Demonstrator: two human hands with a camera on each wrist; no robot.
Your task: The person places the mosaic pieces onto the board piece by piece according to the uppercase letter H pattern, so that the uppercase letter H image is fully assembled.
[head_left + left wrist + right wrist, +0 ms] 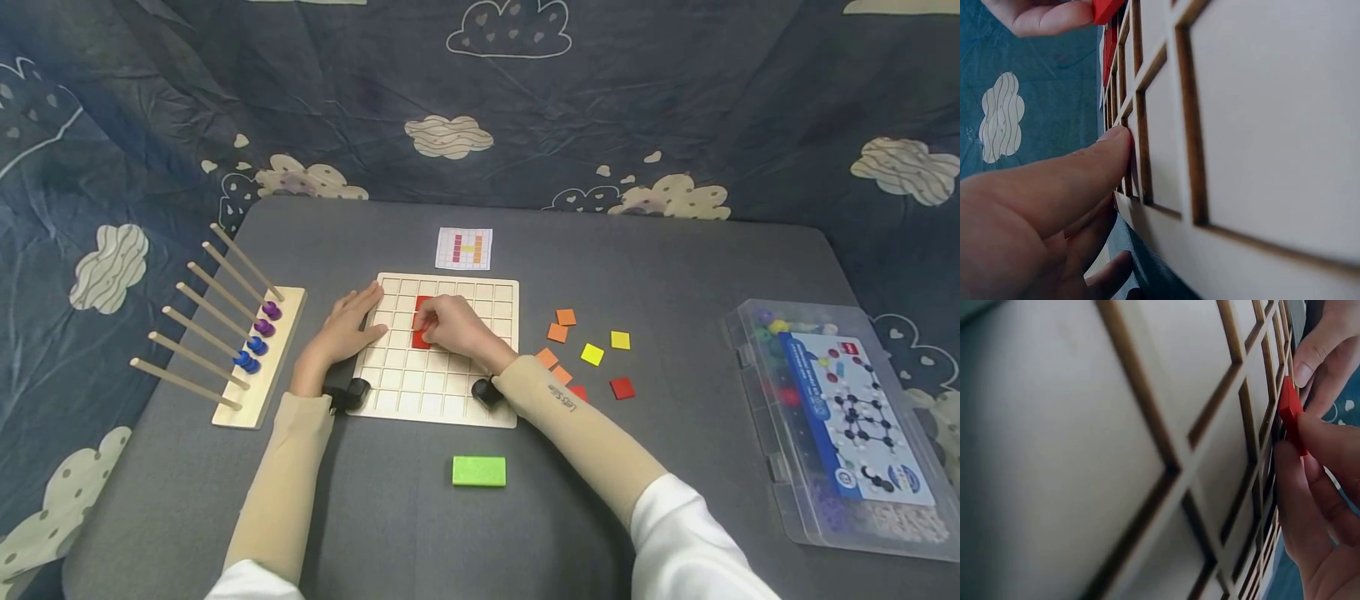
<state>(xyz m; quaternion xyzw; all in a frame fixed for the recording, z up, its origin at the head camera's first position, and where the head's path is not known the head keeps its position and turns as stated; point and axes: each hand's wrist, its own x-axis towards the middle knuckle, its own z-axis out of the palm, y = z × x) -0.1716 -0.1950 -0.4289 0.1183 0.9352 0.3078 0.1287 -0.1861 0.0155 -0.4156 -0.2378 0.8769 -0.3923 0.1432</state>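
Grey counter (405,533): clear box (763,417) right, gridded board (420,383) mid, 7-rod rack (258,392) left. Right sleeve (577,417) partly covers loose tiles (592,355); left hand (341,333), fingers extended, thumb spread, at board's left edge; card (464,249) beyond, green block (479,472) nearer. Right hand (456,325) masks its grip in head view; right wrist view shows thumb and fingers pinching red tile (1289,406) at the grid.

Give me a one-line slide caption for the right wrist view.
The right grip pinches a red tile at the gridded wooden board, with the left grip in the background.
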